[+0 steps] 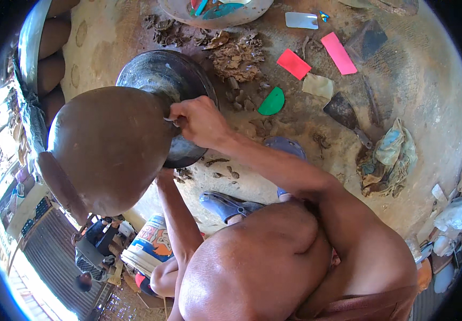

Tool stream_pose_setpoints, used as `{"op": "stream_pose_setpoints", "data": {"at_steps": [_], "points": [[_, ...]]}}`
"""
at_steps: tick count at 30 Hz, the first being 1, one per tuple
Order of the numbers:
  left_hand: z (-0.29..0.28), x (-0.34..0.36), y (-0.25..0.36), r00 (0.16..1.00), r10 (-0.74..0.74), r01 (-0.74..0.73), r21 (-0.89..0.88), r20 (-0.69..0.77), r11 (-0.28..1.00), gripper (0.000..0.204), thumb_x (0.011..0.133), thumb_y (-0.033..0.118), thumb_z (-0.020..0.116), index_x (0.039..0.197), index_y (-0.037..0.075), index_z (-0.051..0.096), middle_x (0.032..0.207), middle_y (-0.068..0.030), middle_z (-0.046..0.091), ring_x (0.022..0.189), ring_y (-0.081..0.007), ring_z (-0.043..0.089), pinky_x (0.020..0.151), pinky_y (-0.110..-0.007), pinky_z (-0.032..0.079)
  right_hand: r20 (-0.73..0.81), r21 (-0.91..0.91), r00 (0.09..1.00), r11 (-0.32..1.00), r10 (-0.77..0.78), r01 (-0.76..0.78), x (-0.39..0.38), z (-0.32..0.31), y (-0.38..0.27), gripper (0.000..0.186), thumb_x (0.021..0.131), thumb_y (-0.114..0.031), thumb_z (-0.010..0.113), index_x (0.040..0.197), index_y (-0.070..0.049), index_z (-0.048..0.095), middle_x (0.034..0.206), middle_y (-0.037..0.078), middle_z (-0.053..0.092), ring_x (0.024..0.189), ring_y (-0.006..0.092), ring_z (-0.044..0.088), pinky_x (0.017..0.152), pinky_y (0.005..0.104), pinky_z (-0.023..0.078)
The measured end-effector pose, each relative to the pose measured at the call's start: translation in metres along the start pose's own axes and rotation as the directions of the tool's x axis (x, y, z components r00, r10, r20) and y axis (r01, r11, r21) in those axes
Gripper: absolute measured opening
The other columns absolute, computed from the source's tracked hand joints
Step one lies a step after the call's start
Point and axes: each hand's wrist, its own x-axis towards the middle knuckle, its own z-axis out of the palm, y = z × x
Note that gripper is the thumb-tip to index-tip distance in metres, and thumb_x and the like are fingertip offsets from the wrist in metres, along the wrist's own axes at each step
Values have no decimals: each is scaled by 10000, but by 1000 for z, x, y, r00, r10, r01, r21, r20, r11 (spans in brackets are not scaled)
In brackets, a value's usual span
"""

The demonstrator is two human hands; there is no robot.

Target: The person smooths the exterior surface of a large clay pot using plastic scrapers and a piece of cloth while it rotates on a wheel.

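Note:
A big round brown clay pot [110, 144] with a thick rim at its lower left stands on a dark round turntable [161, 69]. My right hand [201, 120] is closed at the pot's narrow end, close to the turntable. A thin pale edge shows at its fingertips, too small to name. My left forearm rises to the underside of the pot; only the wrist end of my left hand [164, 175] shows, and the pot hides its fingers.
Clay scraps [239, 56] and a basin [231, 16] lie beyond the turntable. To the right are a green half-disc [271, 101], red [294, 64] and pink [339, 53] pieces, a scraper [343, 112] and a crumpled cloth [394, 152]. A bucket [151, 243] stands lower left; another person [89, 257] is behind.

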Motion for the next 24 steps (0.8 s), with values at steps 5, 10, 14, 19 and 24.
{"op": "stream_pose_setpoints", "data": {"at_steps": [5, 10, 14, 19, 24], "points": [[13, 0, -6, 1000, 22, -22, 15, -6, 1000, 616, 1015, 460, 600, 1503, 101, 488, 1499, -115, 542, 1411, -325, 471, 1188, -578, 365, -155, -74, 965, 977, -212, 202, 45, -28, 2, 178, 791, -6, 679, 940, -44, 770, 880, 187, 731, 847, 365, 724, 778, 427, 568], [20, 0, -5, 999, 37, -36, 35, -8, 999, 624, 1013, 471, 594, 1501, 96, 490, 1501, -122, 540, 1413, -329, 470, 1189, -579, 364, -155, -3, 920, 931, -361, 365, 101, -8, 1, 307, 753, -23, 666, 1019, -98, 799, 948, 172, 748, 877, 371, 717, 822, 469, 572], [21, -6, -9, 998, 51, -50, 46, -23, 998, 630, 1012, 479, 589, 1499, 92, 491, 1502, -127, 538, 1414, -332, 469, 1189, -580, 363, -150, -52, 895, 908, -419, 417, 81, -11, 9, 259, 794, 18, 699, 1032, -50, 772, 932, 168, 724, 855, 349, 714, 769, 423, 570], [33, -12, -20, 997, 59, -57, 61, -41, 997, 639, 1011, 490, 584, 1497, 87, 493, 1504, -133, 536, 1416, -336, 467, 1190, -582, 362, -294, -3, 884, 925, -365, 381, 5, -5, 0, 309, 750, 96, 687, 1018, -35, 768, 932, 138, 734, 856, 311, 732, 729, 393, 595], [40, -13, -22, 997, 66, -64, 65, -44, 996, 648, 1009, 501, 578, 1495, 81, 495, 1506, -139, 534, 1418, -340, 466, 1190, -583, 361, -276, -9, 873, 909, -402, 416, -38, 5, -4, 312, 743, 115, 687, 1003, -36, 769, 951, 131, 744, 867, 299, 745, 736, 384, 613]]}}
